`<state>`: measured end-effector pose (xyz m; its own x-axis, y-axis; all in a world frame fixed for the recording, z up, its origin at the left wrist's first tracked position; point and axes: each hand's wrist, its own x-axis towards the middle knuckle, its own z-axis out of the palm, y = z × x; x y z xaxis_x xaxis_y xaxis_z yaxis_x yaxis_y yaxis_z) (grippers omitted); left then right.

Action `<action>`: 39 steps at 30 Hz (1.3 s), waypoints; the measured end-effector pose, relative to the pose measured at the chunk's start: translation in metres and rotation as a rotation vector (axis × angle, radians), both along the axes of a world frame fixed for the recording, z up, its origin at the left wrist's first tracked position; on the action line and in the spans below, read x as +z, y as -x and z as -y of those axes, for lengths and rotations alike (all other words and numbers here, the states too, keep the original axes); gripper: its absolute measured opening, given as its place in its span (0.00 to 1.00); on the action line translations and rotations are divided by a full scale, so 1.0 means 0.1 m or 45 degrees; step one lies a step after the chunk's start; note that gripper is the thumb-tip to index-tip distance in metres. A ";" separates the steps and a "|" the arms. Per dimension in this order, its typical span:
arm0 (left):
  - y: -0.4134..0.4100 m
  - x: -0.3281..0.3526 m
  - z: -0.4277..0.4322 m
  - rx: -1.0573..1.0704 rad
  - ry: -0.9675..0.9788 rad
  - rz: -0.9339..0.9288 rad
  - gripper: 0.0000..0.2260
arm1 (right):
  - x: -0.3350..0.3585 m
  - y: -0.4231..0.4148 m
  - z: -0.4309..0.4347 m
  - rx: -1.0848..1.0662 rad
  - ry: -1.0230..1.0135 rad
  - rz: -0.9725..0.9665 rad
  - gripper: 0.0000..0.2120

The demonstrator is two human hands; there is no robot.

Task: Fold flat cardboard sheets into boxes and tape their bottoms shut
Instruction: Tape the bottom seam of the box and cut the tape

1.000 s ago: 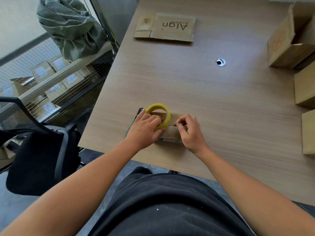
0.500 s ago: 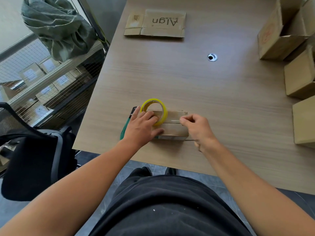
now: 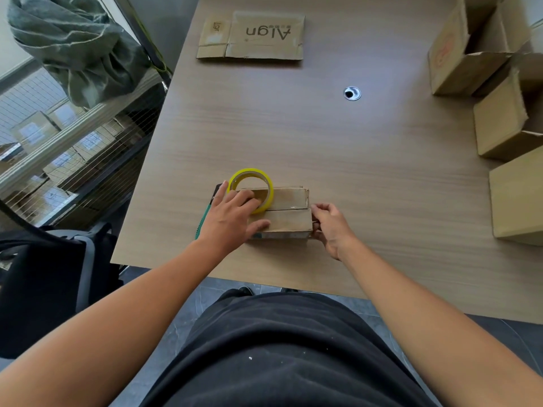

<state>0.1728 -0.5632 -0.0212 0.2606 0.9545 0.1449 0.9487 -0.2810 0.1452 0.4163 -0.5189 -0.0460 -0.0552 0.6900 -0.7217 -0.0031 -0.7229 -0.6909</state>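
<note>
A small cardboard box (image 3: 289, 211) lies bottom-up near the table's front edge, its two flaps closed with a seam along the middle. A yellow tape roll (image 3: 266, 183) stands on the box's left end. My left hand (image 3: 230, 217) holds the roll, fingers through its hole and thumb against the near flap. My right hand (image 3: 330, 227) is at the box's right end, its fingers curled and pinching the tape end against that side. A shiny strip of tape runs along the seam.
A flat cardboard sheet (image 3: 252, 35) printed "Algn" lies at the far side. Several folded boxes (image 3: 499, 121) stand along the right edge. A metal cable hole (image 3: 351, 93) is mid-table. A green-handled cutter (image 3: 202, 223) peeks out under my left hand. A black chair (image 3: 44, 277) stands left.
My right hand has drawn the tape rightward along the seam, from the box's middle to past its right end. The left hand has stayed on the roll.
</note>
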 end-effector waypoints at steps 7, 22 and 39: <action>-0.04 -0.06 -0.01 -0.026 0.009 0.003 0.17 | 0.18 0.11 -0.18 0.483 -1.079 0.665 0.25; 0.61 1.03 -0.40 0.034 0.515 -0.087 0.19 | 0.14 0.34 -0.10 1.173 -1.064 1.192 0.36; 0.85 0.35 -1.18 -0.336 0.864 -0.079 0.30 | -0.02 0.37 -0.14 0.640 -1.198 1.103 0.28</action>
